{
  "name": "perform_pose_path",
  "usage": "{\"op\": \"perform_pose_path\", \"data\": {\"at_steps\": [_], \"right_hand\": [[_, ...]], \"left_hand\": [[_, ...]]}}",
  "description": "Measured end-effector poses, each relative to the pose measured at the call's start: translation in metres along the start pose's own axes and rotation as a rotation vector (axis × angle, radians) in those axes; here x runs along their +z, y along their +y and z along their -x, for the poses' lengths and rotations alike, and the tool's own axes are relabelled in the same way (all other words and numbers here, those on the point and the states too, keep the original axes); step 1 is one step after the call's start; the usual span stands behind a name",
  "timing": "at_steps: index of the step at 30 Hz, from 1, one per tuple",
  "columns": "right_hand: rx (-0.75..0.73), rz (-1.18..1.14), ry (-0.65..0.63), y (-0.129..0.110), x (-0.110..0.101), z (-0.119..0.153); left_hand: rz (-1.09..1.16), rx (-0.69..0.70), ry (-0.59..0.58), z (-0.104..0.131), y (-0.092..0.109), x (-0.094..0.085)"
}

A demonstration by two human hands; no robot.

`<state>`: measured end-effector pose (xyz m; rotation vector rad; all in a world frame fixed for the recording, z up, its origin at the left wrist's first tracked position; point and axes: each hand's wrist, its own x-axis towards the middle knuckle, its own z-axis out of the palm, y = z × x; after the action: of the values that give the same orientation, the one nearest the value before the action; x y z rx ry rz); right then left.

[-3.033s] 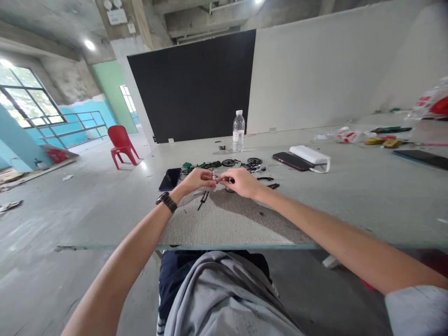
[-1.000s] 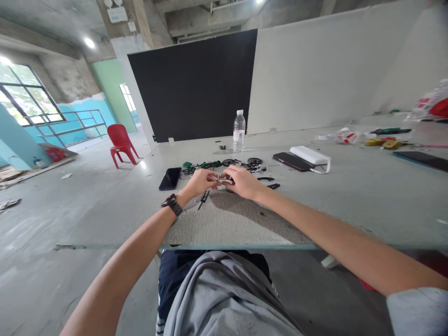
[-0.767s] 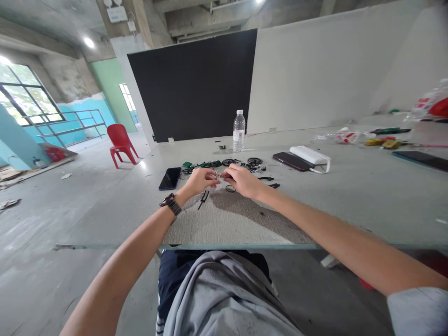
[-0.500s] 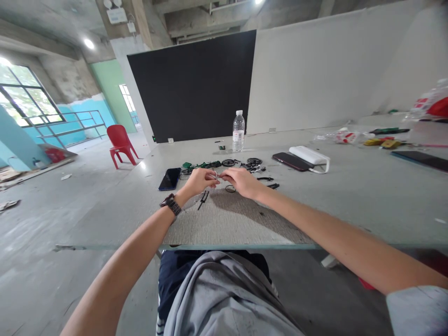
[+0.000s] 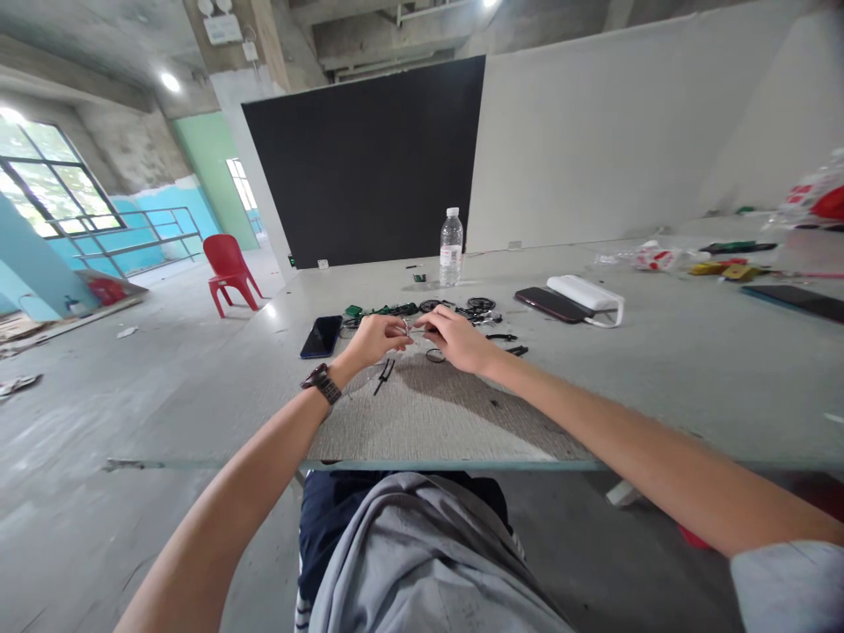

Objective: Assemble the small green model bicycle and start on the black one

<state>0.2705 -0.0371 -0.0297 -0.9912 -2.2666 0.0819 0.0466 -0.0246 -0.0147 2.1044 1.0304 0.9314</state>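
Observation:
My left hand [image 5: 377,341] is closed in a pinch over the table, holding a small silvery part [image 5: 406,327] too tiny to identify. Facing it from the right, my right hand [image 5: 456,339] has its bent fingers close to that part; whatever lies between its fingertips is too small to make out. A thin black ring [image 5: 435,355] lies under my right hand. Nearer to me are two slim black forked pieces [image 5: 384,376]. Behind both hands lie several green and black model parts, among them a spoked black wheel [image 5: 481,304]. My right hand partly covers another wheel.
A dark phone [image 5: 321,337] lies left of my hands. Farther back stands a clear water bottle [image 5: 451,248]. To the right are another phone [image 5: 552,304] and a white power bank [image 5: 584,292] with a cable. Black curved pieces [image 5: 502,338] lie beside my right hand.
My right hand's fingers have lifted slightly and spread a little from the small part. The left hand keeps its pinch in nearly the same place.

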Motion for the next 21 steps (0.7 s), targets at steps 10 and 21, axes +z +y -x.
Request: {"op": "perform_pose_path", "data": {"at_steps": [10, 21], "right_hand": [[-0.019, -0.02, 0.024, -0.001, 0.0, 0.0], [-0.004, 0.004, 0.028, 0.0, 0.0, 0.0]], "left_hand": [[-0.041, 0.02, 0.019, 0.002, 0.006, -0.002], [0.013, 0.04, -0.026, 0.0, -0.006, 0.002]]}}
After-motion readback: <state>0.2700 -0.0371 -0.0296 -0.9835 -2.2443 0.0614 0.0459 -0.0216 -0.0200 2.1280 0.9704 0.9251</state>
